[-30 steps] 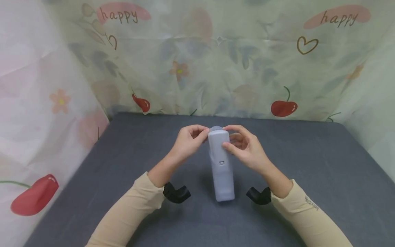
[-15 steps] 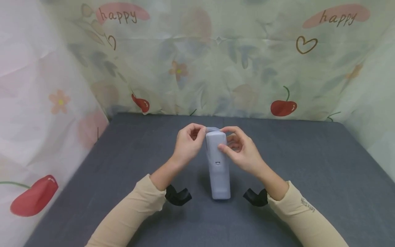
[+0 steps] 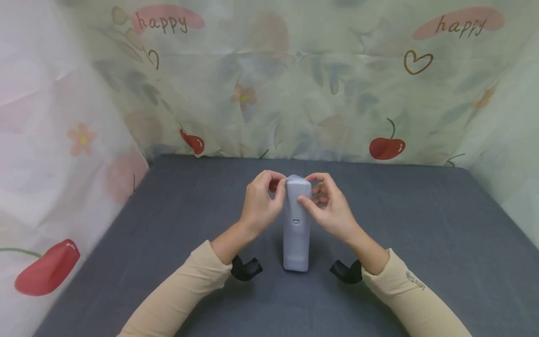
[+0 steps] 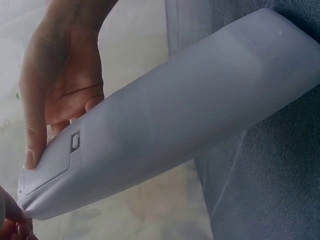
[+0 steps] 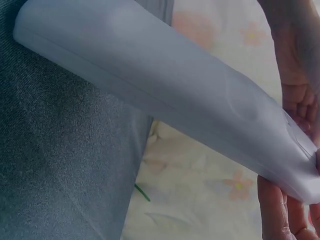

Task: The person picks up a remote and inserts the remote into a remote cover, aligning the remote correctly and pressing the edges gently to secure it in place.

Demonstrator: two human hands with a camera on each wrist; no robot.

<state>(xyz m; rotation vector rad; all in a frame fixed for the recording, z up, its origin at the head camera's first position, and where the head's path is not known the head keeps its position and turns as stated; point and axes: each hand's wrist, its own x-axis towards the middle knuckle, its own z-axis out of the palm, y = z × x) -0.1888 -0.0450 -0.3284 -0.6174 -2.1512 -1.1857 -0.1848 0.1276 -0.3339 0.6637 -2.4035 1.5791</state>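
A light grey remote control [image 3: 296, 234] stands on end on the table, its back with a small battery-cover latch turned toward me. A thin translucent plastic cover [image 3: 294, 177] rises at its top edge and, in the left wrist view, bunches into a fold at the corner. With thumb and fingertips my left hand [image 3: 263, 199] pinches that cover at the top left corner. My right hand [image 3: 332, 206] grips the upper right side, its thumb on the back face and its index fingertip at the top edge. The far side of the remote is hidden.
A dark grey cloth-covered table [image 3: 189, 196] lies under the remote. Behind it hangs a printed curtain [image 3: 303, 93], with another white curtain [image 3: 84, 187] at the left. Black straps [image 3: 246, 268] stick out from both wrists beside the cream sleeves.
The remote has gone from slightly tilted to nearly upright, its lower end moving a little left. My left hand stays at the top corner, its wrist shifted slightly right.
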